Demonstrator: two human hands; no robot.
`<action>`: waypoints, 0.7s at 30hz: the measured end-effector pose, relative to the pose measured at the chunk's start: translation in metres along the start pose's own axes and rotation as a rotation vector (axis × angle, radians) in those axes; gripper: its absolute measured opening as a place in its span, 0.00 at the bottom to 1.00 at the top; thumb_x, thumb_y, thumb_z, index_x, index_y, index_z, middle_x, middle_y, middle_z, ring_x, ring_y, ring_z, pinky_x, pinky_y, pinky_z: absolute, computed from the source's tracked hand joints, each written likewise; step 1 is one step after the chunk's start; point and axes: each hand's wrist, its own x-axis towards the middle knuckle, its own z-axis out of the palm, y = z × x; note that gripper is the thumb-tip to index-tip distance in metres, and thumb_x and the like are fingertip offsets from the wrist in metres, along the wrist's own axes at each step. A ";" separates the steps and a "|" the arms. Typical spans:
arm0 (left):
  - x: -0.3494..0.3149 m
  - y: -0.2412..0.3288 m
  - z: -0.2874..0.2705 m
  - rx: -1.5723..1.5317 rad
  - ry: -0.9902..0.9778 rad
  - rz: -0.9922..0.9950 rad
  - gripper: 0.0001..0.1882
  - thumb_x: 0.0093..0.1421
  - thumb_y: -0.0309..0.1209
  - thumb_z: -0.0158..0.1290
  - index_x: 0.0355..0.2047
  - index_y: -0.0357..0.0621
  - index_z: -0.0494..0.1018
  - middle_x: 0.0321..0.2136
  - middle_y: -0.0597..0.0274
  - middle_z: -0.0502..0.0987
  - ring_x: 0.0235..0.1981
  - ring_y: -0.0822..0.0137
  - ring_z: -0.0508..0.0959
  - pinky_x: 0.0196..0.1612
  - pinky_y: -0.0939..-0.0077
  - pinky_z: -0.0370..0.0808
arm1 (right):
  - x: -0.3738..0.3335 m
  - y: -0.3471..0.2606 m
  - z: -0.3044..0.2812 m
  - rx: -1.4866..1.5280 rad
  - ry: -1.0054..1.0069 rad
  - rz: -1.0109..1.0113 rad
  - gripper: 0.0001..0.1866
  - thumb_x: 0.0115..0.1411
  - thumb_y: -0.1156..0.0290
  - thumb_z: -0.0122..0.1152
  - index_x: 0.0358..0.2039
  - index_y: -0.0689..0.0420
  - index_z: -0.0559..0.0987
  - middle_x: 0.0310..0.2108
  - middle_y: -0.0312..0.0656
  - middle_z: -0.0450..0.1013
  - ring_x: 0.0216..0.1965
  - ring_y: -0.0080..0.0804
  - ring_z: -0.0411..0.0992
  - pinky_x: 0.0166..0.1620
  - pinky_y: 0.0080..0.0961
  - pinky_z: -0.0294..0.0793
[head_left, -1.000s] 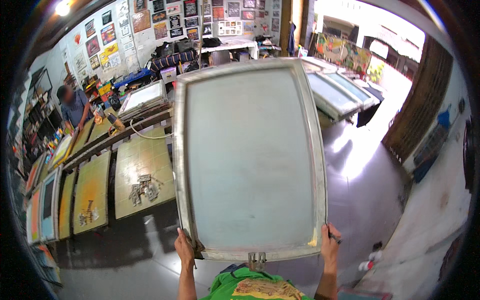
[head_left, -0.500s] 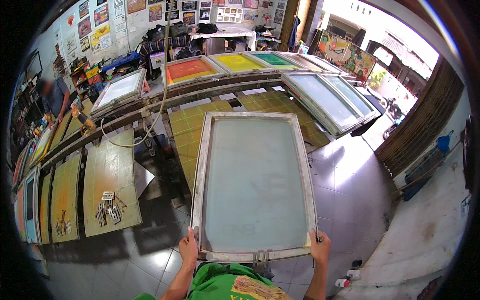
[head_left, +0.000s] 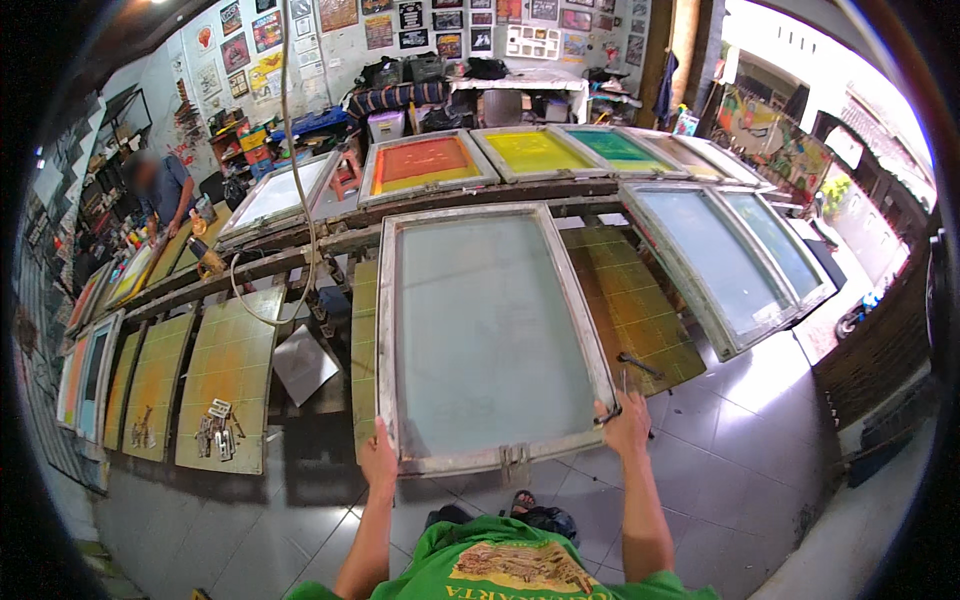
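Observation:
Both my hands hold a screen-printing frame (head_left: 490,330) with a pale grey-green mesh and a worn, whitish border. My left hand (head_left: 378,458) is closed on its near left corner. At the near right corner my right hand (head_left: 626,424) grips the border, and a small dark tool, its kind unclear, shows by the fingers. A metal bracket (head_left: 515,464) sits at the middle of the frame's near edge. Beneath the frame are yellow-green printing boards, mostly covered; one board (head_left: 640,310) shows on the right, with a dark tool (head_left: 640,366) lying on it.
More boards stand to the left, one (head_left: 228,370) carrying several metal hinge pieces (head_left: 217,432). Coloured screens, one orange-red (head_left: 425,165), line the far side. Two pale screens (head_left: 715,250) lean at right. A hose (head_left: 312,210) hangs down. Another person (head_left: 165,190) works at far left.
The frame has moved forward, away from my body, over the boards, with both hands still on it. My view has shifted, and the board at right with the dark tool now shows more.

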 end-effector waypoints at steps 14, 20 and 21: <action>0.024 0.013 0.077 0.257 0.020 0.056 0.37 0.70 0.59 0.48 0.49 0.28 0.80 0.48 0.32 0.80 0.53 0.38 0.77 0.57 0.51 0.70 | 0.100 0.022 0.058 -0.016 -0.032 -0.044 0.25 0.59 0.53 0.71 0.48 0.60 0.82 0.41 0.51 0.74 0.47 0.56 0.72 0.49 0.48 0.74; 0.009 0.010 0.069 0.587 0.175 0.346 0.27 0.68 0.49 0.56 0.53 0.36 0.79 0.50 0.43 0.71 0.54 0.43 0.69 0.61 0.47 0.64 | 0.099 0.013 0.057 -0.048 0.055 -0.127 0.25 0.62 0.56 0.69 0.53 0.60 0.80 0.41 0.51 0.74 0.47 0.54 0.72 0.48 0.47 0.74; 0.012 0.019 0.081 0.552 0.169 0.391 0.25 0.68 0.47 0.57 0.53 0.36 0.78 0.51 0.44 0.71 0.55 0.43 0.68 0.61 0.48 0.64 | 0.097 0.015 0.042 -0.019 0.032 -0.064 0.24 0.63 0.58 0.68 0.54 0.60 0.80 0.42 0.51 0.74 0.48 0.53 0.72 0.48 0.47 0.74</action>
